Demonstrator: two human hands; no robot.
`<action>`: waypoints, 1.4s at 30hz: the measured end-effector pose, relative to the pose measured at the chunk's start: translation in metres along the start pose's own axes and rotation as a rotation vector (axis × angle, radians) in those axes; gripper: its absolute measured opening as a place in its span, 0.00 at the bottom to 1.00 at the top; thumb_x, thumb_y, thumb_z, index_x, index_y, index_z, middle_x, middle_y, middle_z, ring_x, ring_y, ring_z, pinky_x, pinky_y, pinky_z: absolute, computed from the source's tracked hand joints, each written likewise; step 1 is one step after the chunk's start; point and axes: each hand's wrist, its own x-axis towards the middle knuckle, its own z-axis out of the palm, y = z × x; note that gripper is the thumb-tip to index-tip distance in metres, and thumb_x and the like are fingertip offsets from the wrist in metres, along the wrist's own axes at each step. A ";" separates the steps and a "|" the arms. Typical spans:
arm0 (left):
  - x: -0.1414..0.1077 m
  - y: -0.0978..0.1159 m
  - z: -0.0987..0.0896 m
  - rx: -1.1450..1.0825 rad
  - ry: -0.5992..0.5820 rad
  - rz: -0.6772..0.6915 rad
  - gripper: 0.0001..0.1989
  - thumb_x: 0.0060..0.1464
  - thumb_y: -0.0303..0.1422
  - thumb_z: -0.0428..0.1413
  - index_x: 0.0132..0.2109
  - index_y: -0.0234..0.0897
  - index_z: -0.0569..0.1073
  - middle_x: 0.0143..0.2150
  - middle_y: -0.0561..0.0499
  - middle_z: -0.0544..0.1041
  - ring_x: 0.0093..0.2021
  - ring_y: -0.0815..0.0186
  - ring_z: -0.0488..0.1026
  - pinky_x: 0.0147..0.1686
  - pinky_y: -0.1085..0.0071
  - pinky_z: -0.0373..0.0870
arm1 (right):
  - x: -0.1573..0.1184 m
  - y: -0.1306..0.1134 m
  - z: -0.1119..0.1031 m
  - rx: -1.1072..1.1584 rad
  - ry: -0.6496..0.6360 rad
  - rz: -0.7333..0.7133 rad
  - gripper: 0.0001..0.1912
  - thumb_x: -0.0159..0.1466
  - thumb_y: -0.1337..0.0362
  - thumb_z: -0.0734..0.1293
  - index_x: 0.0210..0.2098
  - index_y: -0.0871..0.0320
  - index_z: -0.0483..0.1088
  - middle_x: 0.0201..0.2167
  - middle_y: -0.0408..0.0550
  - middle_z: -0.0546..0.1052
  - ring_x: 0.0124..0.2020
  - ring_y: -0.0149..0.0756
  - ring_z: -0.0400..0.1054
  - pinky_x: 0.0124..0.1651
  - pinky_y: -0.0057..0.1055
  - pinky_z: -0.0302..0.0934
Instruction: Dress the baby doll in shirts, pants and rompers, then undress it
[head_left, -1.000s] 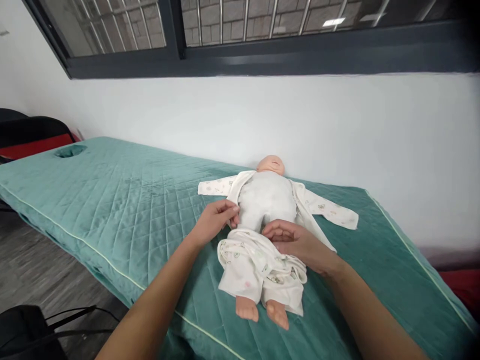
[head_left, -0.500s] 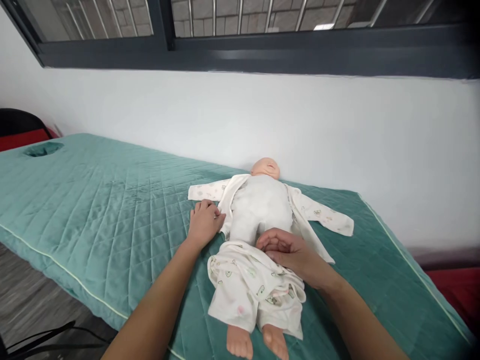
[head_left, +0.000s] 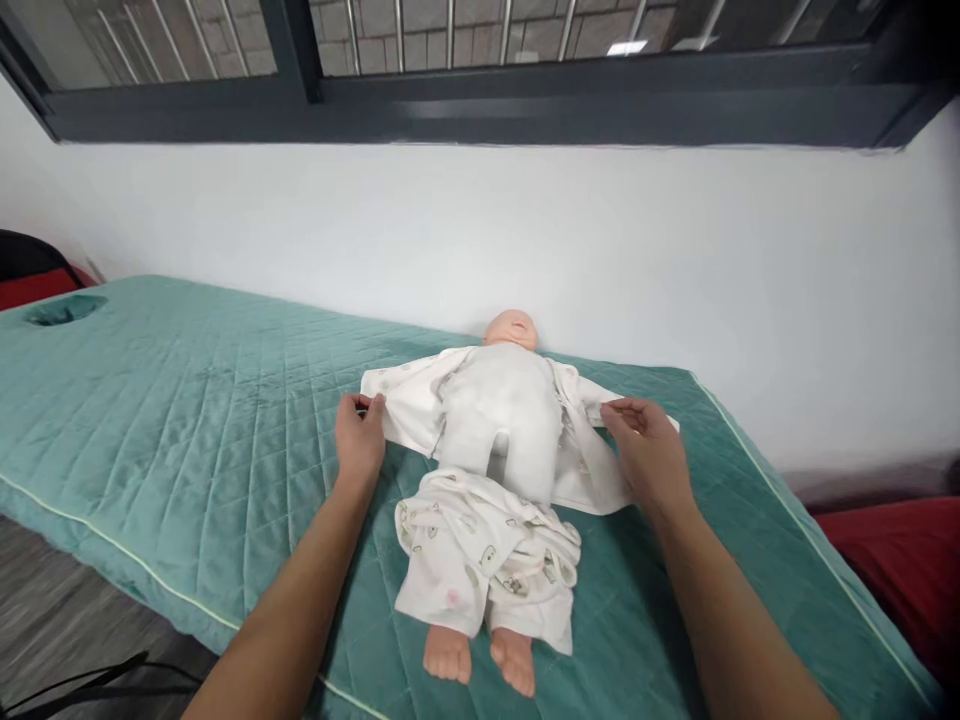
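A baby doll (head_left: pixel 501 405) with a white cloth body lies on its back on a green quilted bed cover. Its white patterned jacket (head_left: pixel 409 405) is spread open on both sides of the torso. My left hand (head_left: pixel 361 432) pinches the jacket's edge near the left sleeve. On the other side, my right hand (head_left: pixel 646 445) has its fingers closed on the jacket near the right sleeve. White patterned trousers (head_left: pixel 487 550) are bunched around the doll's lower legs, with both bare feet (head_left: pixel 448 655) sticking out below.
The green bed (head_left: pixel 225 400) stretches left to a face hole (head_left: pixel 66 309). Behind it are a white wall (head_left: pixel 600 240) and a dark window frame (head_left: pixel 525 105). Red items sit at both sides; black straps (head_left: pixel 97 685) lie at lower left.
Both hands have moved apart and now hold the jacket's edges. My right hand left the trousers' waist. The left flap has been drawn outward, and the view has shifted slightly.
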 end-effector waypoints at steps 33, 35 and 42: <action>-0.052 0.012 -0.021 0.410 -0.692 0.685 0.09 0.60 0.33 0.50 0.36 0.38 0.75 0.31 0.51 0.74 0.36 0.63 0.68 0.39 0.66 0.61 | -0.043 -0.028 0.007 -0.597 -0.621 -0.385 0.14 0.65 0.62 0.57 0.26 0.55 0.68 0.26 0.46 0.77 0.28 0.35 0.68 0.30 0.29 0.49; -0.051 0.015 -0.020 0.518 -0.717 0.753 0.11 0.60 0.33 0.50 0.31 0.38 0.73 0.29 0.51 0.73 0.36 0.63 0.67 0.38 0.65 0.59 | -0.042 -0.029 0.004 -0.535 -0.677 -0.384 0.13 0.65 0.62 0.57 0.26 0.55 0.68 0.26 0.45 0.78 0.28 0.34 0.69 0.31 0.28 0.51; -0.054 0.022 -0.019 0.695 -0.681 0.796 0.14 0.61 0.33 0.52 0.27 0.36 0.70 0.32 0.49 0.73 0.38 0.62 0.66 0.37 0.64 0.56 | -0.038 -0.030 -0.003 -0.404 -0.829 -0.303 0.14 0.63 0.62 0.59 0.23 0.55 0.66 0.22 0.42 0.77 0.26 0.34 0.70 0.31 0.27 0.56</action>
